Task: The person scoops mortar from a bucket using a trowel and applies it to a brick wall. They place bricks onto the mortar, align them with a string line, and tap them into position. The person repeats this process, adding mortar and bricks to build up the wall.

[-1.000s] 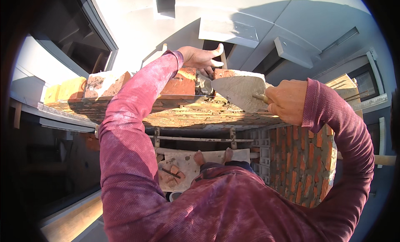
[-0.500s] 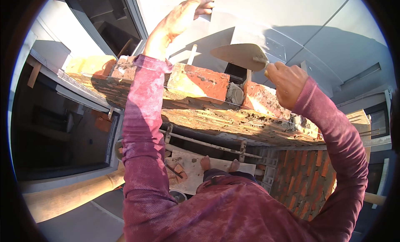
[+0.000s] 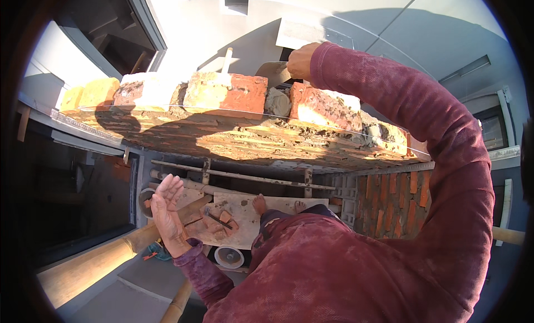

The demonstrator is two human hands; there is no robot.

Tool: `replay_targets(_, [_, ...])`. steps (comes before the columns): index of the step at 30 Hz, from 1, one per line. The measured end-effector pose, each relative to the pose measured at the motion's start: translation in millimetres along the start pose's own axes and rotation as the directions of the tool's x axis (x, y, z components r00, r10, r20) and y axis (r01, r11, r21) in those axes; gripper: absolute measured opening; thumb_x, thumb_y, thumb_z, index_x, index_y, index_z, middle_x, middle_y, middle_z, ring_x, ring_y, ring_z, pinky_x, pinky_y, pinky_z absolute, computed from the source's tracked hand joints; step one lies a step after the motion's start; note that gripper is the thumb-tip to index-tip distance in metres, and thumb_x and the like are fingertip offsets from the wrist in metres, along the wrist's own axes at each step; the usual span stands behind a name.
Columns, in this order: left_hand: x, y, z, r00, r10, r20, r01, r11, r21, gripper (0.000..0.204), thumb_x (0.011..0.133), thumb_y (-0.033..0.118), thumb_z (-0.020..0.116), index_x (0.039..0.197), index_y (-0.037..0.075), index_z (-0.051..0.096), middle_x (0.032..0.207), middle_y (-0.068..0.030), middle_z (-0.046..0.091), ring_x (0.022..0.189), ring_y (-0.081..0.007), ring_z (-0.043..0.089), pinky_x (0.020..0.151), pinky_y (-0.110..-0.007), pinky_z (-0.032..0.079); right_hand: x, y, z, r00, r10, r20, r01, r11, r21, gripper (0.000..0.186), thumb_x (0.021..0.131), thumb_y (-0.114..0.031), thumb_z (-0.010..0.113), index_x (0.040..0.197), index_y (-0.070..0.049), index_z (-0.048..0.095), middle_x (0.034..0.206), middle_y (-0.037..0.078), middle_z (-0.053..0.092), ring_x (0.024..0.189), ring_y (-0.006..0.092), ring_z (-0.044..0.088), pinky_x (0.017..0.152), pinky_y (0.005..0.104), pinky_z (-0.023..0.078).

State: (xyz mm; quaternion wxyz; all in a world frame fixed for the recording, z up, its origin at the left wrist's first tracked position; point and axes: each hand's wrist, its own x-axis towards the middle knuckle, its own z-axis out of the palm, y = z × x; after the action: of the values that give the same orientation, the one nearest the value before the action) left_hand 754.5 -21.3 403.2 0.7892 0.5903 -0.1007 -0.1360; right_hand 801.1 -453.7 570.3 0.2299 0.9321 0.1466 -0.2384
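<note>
My right hand (image 3: 301,62) is closed round the handle of a pointing-blade trowel (image 3: 271,74). Its blade dips behind the top of a brick wall, partly hidden by the bricks and my hand. Just in front of the blade lies a lump of grey mortar (image 3: 277,102), filling the gap between a red brick (image 3: 227,95) and a mortar-smeared brick (image 3: 325,105). A thin string line (image 3: 245,112) runs along the front of this top row. My left hand (image 3: 167,214) hangs low on the left, away from the wall, palm up with fingers stretched out and nothing in it.
Below, my bare feet stand on a board (image 3: 236,201) with broken brick pieces and a dark tool on it. A bucket (image 3: 229,257) sits beside it. Bamboo poles (image 3: 100,258) cross at lower left. Window frames stand left; another brick wall (image 3: 392,203) is at right.
My left hand has dropped from above the wall down to the lower left. My right hand has moved left with the trowel, whose blade has lowered behind the bricks.
</note>
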Motion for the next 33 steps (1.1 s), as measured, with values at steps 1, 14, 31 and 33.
replay_targets(1, [-16.8, -11.7, -0.7, 0.997, -0.078, -0.016, 0.078, 0.997, 0.024, 0.065, 0.099, 0.050, 0.041, 0.131, -0.006, 0.049, 0.123, -0.0183, 0.059, 0.112, -0.0253, 0.059, 0.100, -0.037, 0.045, -14.8, 10.3, 11.5, 0.999, -0.010, -0.035, 0.010, 1.000, 0.010, 0.010, 0.066, 0.004, 0.064, 0.069, -0.005, 0.067, 0.071, 0.014, 0.066, 0.074, 0.0320, 0.066, 0.063, 0.0415, 0.055])
replay_targets(14, [-149.0, -116.0, 37.4, 0.911, -0.385, -0.150, 0.413, 0.828, 0.380, 0.059, 0.100, 0.041, 0.047, 0.135, -0.006, 0.046, 0.129, -0.0205, 0.055, 0.110, -0.0228, 0.059, 0.094, -0.034, 0.046, -323.9, 55.0, 152.3, 0.867, 0.409, -0.286, -0.197, 0.806, 0.558, 0.020, 0.076, -0.006, 0.057, 0.092, 0.004, 0.057, 0.080, 0.019, 0.058, 0.081, 0.0393, 0.057, 0.074, 0.0451, 0.045])
replay_targets(31, [-309.0, -173.8, 133.5, 0.730, -0.659, -0.179, 0.654, 0.599, 0.461, 0.060, 0.097, 0.047, 0.050, 0.139, 0.004, 0.046, 0.124, -0.0098, 0.060, 0.110, -0.0206, 0.058, 0.091, -0.034, 0.043, -151.1, -152.1, 330.3, 0.759, 0.520, -0.391, 0.001, 0.600, 0.800, 0.039, 0.089, -0.024, 0.055, 0.120, -0.002, 0.048, 0.109, 0.020, 0.055, 0.078, 0.0397, 0.063, 0.069, 0.0461, 0.054])
replay_targets(33, [-336.6, -184.3, 122.8, 0.730, -0.628, -0.271, 0.680, 0.629, 0.376, 0.061, 0.096, 0.048, 0.051, 0.136, 0.003, 0.049, 0.121, -0.0092, 0.062, 0.104, -0.0207, 0.061, 0.085, -0.032, 0.045, -186.0, -148.6, 357.6, 0.709, 0.589, -0.388, -0.066, 0.603, 0.795, 0.044, 0.089, -0.027, 0.056, 0.125, -0.004, 0.049, 0.119, 0.021, 0.056, 0.095, 0.0397, 0.063, 0.078, 0.0472, 0.053])
